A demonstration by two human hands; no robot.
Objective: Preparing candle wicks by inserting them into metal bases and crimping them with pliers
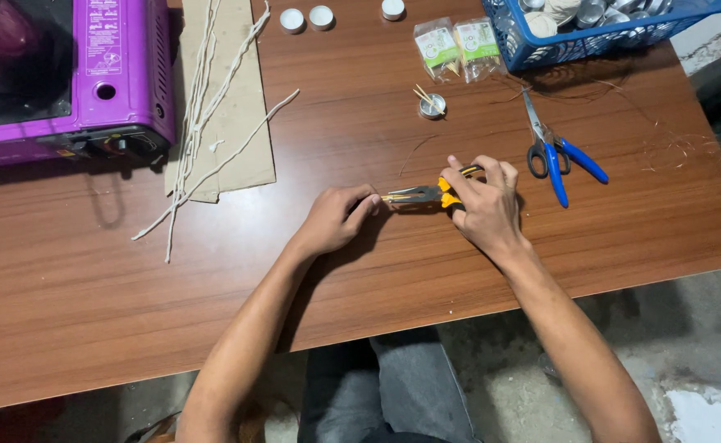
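Right hand [485, 207] grips pliers [426, 195] | left hand [336, 217] at tip | green-labelled packets [457, 45] beyond

Premises: a small home craft workshop, apparently for candle making. Evidence: a wood-grain table [89, 328] over a rough concrete floor [688, 344]. Far left of the grip on the pliers [426, 195] stands a purple portable stove [122, 74]; between stove and grip, waxed wicks [204, 107] lie on cardboard [241, 123]. Beyond the grip: small tealight cups [307, 18] and wick packets [457, 45]. Just right of it, scissors [553, 152]; beyond those, a blue basket [590, 41] of metal cups.
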